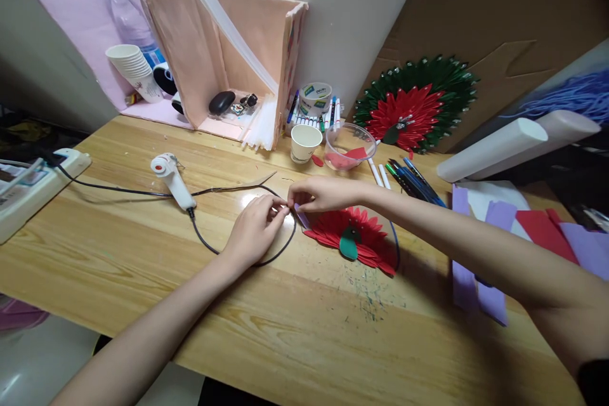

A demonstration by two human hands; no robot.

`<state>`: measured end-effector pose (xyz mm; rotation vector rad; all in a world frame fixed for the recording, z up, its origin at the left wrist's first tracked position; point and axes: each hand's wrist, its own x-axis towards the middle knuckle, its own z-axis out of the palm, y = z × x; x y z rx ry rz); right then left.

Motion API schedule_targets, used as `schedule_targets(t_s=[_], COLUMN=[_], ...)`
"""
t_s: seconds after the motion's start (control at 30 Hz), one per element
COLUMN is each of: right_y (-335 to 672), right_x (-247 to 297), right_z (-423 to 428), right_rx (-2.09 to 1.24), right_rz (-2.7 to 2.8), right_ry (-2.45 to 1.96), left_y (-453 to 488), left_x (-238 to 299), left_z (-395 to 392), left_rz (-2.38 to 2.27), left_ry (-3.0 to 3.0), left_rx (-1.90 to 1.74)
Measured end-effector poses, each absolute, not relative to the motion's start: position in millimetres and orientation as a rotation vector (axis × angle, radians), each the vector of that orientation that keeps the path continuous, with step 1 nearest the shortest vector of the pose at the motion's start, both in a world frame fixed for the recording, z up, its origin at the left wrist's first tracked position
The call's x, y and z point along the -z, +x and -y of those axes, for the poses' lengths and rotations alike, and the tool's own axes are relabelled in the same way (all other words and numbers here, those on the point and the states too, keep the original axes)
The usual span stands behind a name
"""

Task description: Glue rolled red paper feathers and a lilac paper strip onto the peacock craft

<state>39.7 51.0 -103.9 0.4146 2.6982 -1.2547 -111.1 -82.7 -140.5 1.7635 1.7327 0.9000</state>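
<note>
My left hand point(254, 228) and my right hand point(318, 195) meet over the wooden table point(143, 266), fingers pinched together on a small purple piece of foam point(301, 214). Just right of them lies a red petal fan with a green centre point(354, 238). A white glue gun point(171, 177) lies to the left, its black cord point(209, 244) looping under my left hand.
A paper cup point(305, 143), a clear bowl with red pieces point(349, 147), markers point(314, 115) and pens point(413, 181) sit behind. A finished red and green fan point(416, 108) leans on cardboard. Purple and red sheets point(514, 228) lie right, a power strip point(33, 187) left.
</note>
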Motion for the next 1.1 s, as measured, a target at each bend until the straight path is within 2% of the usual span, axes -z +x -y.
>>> schedule_targets(t_s=[0.17, 0.3, 0.53, 0.7, 0.87, 1.1], right_y=[43, 43, 53, 58, 65, 62], right_x=[107, 109, 106, 105, 108, 123], right_z=[-40, -26, -8, 0, 8, 16], right_rx=[1.937, 2.196, 2.224, 2.232, 2.377, 2.411], right_rz=[-2.525, -2.371, -2.436, -2.536, -2.434, -2.456], right_ry=[0.753, 0.843, 1.112, 1.195, 1.174, 1.293], left_y=[-101, -94, -96, -95, -94, -92], left_x=[143, 139, 134, 140, 142, 139], left_z=[86, 88, 86, 87, 87, 92], left_rz=[-1.592, -1.447, -1.322, -1.234, -1.13, -1.222], left_ry=[1.495, 1.338, 1.24, 1.139, 0.998, 1.177], left_rx=[-0.989, -1.051, -1.075, -1.071, -1.064, -1.029])
